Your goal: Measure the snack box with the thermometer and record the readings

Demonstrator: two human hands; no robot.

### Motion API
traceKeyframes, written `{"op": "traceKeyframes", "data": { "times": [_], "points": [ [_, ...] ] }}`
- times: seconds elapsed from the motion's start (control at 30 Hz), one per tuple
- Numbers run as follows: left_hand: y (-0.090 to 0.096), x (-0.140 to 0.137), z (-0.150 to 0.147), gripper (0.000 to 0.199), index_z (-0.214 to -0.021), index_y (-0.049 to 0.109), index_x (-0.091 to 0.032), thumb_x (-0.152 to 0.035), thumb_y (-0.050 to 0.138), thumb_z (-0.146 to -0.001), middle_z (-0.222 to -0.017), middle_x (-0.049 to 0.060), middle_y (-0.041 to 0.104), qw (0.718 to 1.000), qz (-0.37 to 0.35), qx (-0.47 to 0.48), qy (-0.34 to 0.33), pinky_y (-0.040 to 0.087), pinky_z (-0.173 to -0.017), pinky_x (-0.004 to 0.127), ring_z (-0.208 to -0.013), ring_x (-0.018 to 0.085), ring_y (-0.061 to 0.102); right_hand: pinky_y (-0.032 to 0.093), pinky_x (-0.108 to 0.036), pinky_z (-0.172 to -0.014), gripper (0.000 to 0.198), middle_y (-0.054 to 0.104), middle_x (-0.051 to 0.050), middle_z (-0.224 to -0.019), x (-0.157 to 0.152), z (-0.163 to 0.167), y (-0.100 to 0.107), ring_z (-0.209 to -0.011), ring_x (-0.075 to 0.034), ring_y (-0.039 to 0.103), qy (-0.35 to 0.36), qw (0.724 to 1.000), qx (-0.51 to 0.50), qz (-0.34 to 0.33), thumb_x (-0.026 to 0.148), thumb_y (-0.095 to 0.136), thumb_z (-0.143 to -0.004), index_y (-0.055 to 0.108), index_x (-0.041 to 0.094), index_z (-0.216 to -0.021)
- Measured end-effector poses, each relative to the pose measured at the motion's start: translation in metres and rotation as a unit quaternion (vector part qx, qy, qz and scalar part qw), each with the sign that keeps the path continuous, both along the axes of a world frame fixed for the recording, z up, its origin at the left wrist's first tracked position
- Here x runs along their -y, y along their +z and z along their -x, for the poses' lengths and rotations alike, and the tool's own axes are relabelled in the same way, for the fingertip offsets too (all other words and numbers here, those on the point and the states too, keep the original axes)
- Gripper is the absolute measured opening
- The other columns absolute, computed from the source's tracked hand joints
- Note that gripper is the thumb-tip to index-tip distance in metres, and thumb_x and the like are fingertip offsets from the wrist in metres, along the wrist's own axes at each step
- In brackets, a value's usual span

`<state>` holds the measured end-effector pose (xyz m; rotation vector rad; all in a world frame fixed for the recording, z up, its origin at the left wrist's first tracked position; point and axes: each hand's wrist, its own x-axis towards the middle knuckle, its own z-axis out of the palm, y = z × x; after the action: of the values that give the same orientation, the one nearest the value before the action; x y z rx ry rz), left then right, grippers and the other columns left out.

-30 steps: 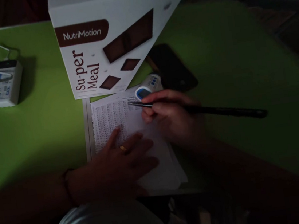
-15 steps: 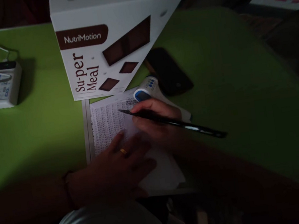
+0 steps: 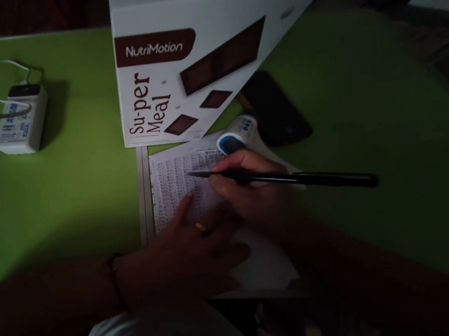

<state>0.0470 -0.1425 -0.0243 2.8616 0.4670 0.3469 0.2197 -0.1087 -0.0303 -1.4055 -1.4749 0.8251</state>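
Observation:
My right hand (image 3: 247, 187) is closed around a dark pen (image 3: 312, 177), whose tip is over rows of small handwriting on a sheet of paper (image 3: 168, 181). Whether the tip touches the paper I cannot tell. Flat on the lower part of the sheet lies my left hand (image 3: 194, 249), fingers spread, with a ring on one finger and a band at the wrist. Just beyond my right hand is a white and blue handheld thermometer (image 3: 240, 133), partly covered by that hand.
A large white box (image 3: 172, 86) marked NutriMotion stands behind the paper. To its right a dark phone (image 3: 278, 108) lies on the green table (image 3: 93, 179). At the left sits a white block (image 3: 22, 120), perhaps a charger, with cables attached. The scene is dim.
The whole view has shifted, so things appear farther right. The pen has swung in my right hand, its back end now more level with the tip. My left hand stays on the paper.

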Motion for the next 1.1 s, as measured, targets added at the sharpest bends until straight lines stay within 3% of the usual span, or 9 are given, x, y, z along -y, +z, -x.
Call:
{"op": "traceKeyframes", "data": {
  "times": [0.47,0.77,1.1],
  "points": [
    [0.0035,0.0001,0.0005,0.041,-0.128,0.058,-0.021,-0.039,0.062,-0.091,-0.141,0.013,0.051,0.999,0.018,-0.03,-0.003,0.025,-0.113,0.069,-0.142,0.035,0.032,0.053,-0.032,-0.057,0.004,0.065,0.0,-0.066,0.0001,0.0011,-0.0013,-0.061,-0.017,0.063,-0.004,0.996,0.082,-0.024,0.025,0.06,-0.076,0.057,0.024,-0.073],
    [0.0036,-0.0004,0.0012,0.044,-0.128,0.058,-0.021,-0.041,0.064,-0.089,-0.14,0.013,0.051,0.999,0.014,-0.031,-0.005,0.027,-0.112,0.07,-0.142,0.037,0.031,0.048,-0.029,-0.053,0.007,0.061,0.001,-0.064,0.0017,-0.0031,-0.0076,-0.056,-0.014,0.056,-0.004,0.993,0.114,-0.025,0.029,0.061,-0.077,0.061,0.023,-0.075],
    [0.0015,0.0,0.0005,0.045,-0.129,0.058,-0.021,-0.041,0.064,-0.089,-0.143,0.014,0.05,1.0,0.006,-0.029,-0.006,0.027,-0.112,0.069,-0.143,0.036,0.03,0.049,-0.029,-0.054,0.006,0.061,0.002,-0.062,-0.0001,-0.0021,-0.0044,-0.056,-0.014,0.057,-0.018,0.993,0.112,-0.023,0.026,0.059,-0.076,0.058,0.024,-0.071]
  ]
}}
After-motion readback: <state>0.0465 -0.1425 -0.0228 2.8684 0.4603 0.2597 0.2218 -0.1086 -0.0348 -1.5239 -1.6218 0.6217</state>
